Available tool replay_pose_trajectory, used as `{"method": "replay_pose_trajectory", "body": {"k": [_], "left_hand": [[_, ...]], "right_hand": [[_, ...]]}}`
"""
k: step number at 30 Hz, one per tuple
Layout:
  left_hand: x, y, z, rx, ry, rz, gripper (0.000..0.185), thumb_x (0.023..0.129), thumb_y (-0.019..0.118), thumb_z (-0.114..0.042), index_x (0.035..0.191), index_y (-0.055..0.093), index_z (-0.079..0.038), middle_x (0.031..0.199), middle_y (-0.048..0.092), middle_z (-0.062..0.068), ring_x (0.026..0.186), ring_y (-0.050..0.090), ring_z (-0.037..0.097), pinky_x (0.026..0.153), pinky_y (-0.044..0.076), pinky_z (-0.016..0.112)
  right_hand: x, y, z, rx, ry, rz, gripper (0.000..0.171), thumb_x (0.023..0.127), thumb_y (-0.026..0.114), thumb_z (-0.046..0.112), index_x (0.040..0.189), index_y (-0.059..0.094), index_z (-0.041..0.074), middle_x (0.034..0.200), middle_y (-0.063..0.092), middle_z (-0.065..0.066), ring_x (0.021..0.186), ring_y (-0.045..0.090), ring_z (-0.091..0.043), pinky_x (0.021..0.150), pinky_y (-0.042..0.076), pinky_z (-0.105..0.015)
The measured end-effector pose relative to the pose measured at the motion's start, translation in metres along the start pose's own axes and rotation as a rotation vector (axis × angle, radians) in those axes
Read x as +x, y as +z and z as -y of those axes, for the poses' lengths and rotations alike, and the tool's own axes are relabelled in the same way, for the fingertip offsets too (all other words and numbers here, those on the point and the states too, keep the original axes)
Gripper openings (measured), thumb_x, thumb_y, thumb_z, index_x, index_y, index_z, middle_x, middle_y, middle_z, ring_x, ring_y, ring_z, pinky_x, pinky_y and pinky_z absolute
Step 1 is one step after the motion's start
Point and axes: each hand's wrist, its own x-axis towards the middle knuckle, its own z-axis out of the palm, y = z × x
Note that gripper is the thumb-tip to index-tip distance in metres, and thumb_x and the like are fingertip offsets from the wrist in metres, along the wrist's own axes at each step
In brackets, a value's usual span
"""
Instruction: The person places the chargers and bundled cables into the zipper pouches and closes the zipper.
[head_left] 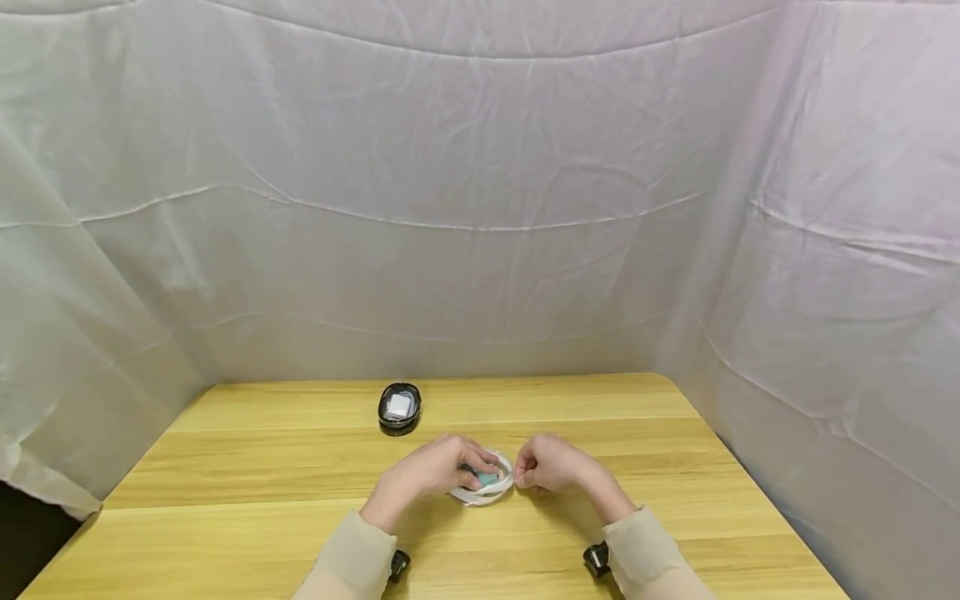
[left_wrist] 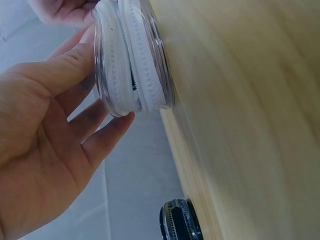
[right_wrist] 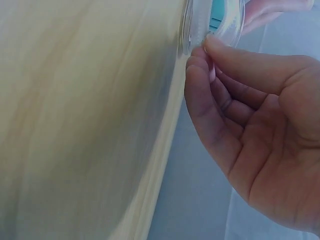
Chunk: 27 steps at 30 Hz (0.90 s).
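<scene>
On the table, the left hand, thumb and fingers gripping, and the right hand, fingertips pinched together, flank the clear pouch equally closely, its zip running round the side, an apparent pull in the right fingertips.

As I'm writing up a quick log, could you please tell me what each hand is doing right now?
Left hand: closed, holding the clear zip case.
Right hand: closed, thumb and finger pinching at the case's zipper.
</scene>
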Motion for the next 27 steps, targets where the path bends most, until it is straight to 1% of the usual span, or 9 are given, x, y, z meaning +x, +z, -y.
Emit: {"method": "replay_pose_trajectory", "body": {"k": [3,9,15,23,27], "left_hand": [[-0.0004,-0.0009,-0.0011,-0.003,0.005,0.000,0.030,0.089,0.080,-0.010,0.119,0.080,-0.015,0.132,0.071,-0.005,0.130,0.061,0.019,0.107,0.051,0.035],[-0.0018,-0.0022,-0.0016,-0.041,0.010,0.012,0.031,0.089,0.080,-0.009,0.120,0.079,-0.014,0.132,0.071,-0.004,0.130,0.061,0.019,0.105,0.052,0.032],[-0.0023,-0.0026,-0.0015,-0.047,0.019,0.019,0.032,0.091,0.079,-0.008,0.122,0.078,-0.014,0.134,0.070,-0.003,0.131,0.060,0.019,0.107,0.051,0.035],[-0.0022,-0.0038,-0.0027,-0.050,-0.006,0.032,0.032,0.092,0.078,-0.011,0.124,0.078,-0.016,0.135,0.069,-0.006,0.129,0.060,0.015,0.105,0.051,0.030],[-0.0028,-0.0043,-0.0029,-0.050,-0.003,0.028,0.032,0.092,0.079,-0.011,0.123,0.078,-0.016,0.134,0.070,-0.006,0.128,0.061,0.016,0.103,0.051,0.030]], "right_hand": [[0.0003,0.0001,-0.0006,0.003,-0.001,0.001,0.014,0.092,0.074,-0.003,0.083,0.070,0.007,0.072,0.065,-0.002,0.062,0.061,-0.014,0.055,0.052,-0.025],[0.0008,0.0012,-0.0012,0.008,0.013,-0.003,0.014,0.092,0.074,-0.002,0.082,0.071,0.007,0.072,0.066,-0.002,0.062,0.061,-0.014,0.055,0.053,-0.026],[0.0006,0.0015,-0.0005,0.003,0.022,-0.016,0.014,0.092,0.073,-0.003,0.082,0.070,0.007,0.072,0.064,-0.001,0.062,0.061,-0.014,0.055,0.052,-0.026],[0.0017,0.0028,-0.0014,-0.001,0.037,-0.034,0.013,0.092,0.072,-0.003,0.082,0.070,0.006,0.072,0.064,-0.001,0.061,0.060,-0.013,0.056,0.054,-0.026],[0.0021,0.0035,-0.0018,0.006,0.047,-0.046,0.013,0.092,0.070,-0.004,0.083,0.070,0.005,0.073,0.065,-0.003,0.063,0.061,-0.015,0.057,0.055,-0.027]]}}
